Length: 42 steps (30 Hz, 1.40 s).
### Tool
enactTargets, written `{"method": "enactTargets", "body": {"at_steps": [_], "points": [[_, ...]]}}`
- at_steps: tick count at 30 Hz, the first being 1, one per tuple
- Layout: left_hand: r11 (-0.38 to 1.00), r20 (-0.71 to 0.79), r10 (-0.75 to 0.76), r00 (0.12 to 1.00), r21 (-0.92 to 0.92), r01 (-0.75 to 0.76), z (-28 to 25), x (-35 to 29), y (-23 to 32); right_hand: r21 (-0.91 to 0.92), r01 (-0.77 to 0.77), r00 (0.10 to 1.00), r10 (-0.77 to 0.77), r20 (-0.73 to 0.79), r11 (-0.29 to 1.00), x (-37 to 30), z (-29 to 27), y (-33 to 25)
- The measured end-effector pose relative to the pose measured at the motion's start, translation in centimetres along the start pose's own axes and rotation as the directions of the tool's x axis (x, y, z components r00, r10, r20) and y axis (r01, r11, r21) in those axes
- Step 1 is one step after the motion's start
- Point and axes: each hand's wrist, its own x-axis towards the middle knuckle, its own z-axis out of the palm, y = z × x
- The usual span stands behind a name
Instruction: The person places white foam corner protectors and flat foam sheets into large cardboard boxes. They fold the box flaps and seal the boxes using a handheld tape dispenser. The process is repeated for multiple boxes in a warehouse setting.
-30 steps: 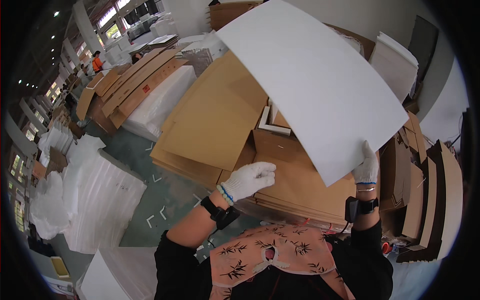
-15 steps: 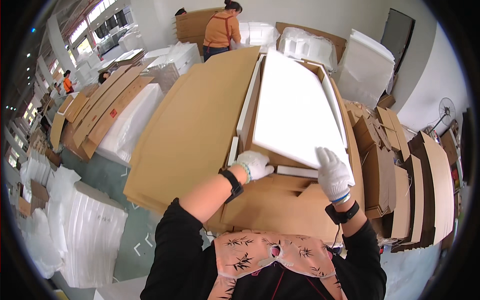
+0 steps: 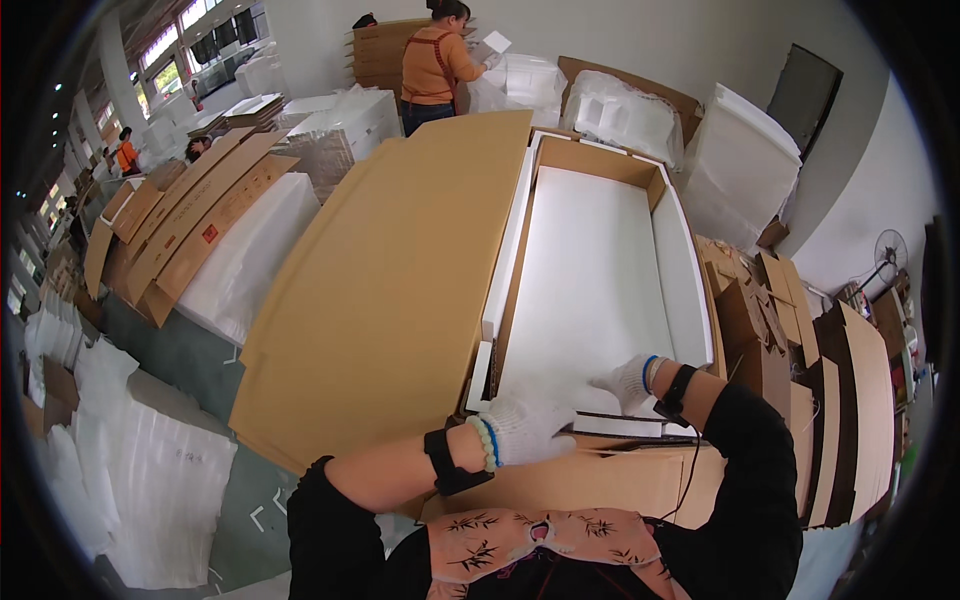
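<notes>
A white foam sheet [image 3: 590,270] lies flat inside a long cardboard box [image 3: 597,158] with white foam strips along its sides. My left hand [image 3: 530,425], in a white knit glove, is at the box's near left corner, its fingers stretched out over the near end of the sheet. My right hand [image 3: 628,383], gloved too, reaches inside the near right part, fingers extended leftward against the sheet. Neither hand grips anything; white glove on white sheet makes the fingertips hard to make out. A brown cardboard flap [image 3: 400,280] spreads out left of the box.
Folded cartons [image 3: 755,345] stand to the right, a fan [image 3: 888,250] behind them. White foam stacks [image 3: 175,470] and cardboard sheets [image 3: 200,215] are at left. A person in an orange top [image 3: 430,70] holds a white block beyond the box, near wrapped white foam [image 3: 625,105].
The white sheet, tilted above the box before, has gone down flat into it. Both hands have moved lower, the right one inward from the sheet's edge. The person behind has raised a white block.
</notes>
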Motion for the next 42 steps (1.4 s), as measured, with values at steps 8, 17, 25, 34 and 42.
{"method": "enactTargets", "body": {"at_steps": [8, 17, 25, 34, 42], "points": [[0.925, -0.194, -0.333, 0.923, -0.257, 0.28, -4.1, -9.5, -1.7, -0.209, 0.317, 0.946, -0.323, 0.004, 0.925, 8.2, -1.9, -7.2], [0.291, -0.309, -0.951, 0.001, -0.893, 0.343, 3.4, -30.4, 0.3, 0.306, 0.111, 0.796, -0.269, 0.543, 0.946, 2.1, 5.4, 3.8], [0.1, -0.052, -0.994, -0.093, -0.759, -0.643, 16.9, -27.3, -11.7, 0.069, 0.09, 0.985, -0.099, 0.141, 0.994, -1.4, 6.2, 6.1], [0.383, -0.454, -0.889, -0.06, -0.667, -0.639, 8.0, -24.4, -8.1, 0.916, -0.22, 0.512, 0.839, -0.185, 0.336, -8.2, 14.5, 21.6], [0.856, -0.857, -0.505, 0.099, -0.483, 0.183, -6.7, -27.8, -2.6, 0.924, 0.352, 0.687, 0.712, -0.147, -0.15, -0.9, 14.2, 8.7]]}}
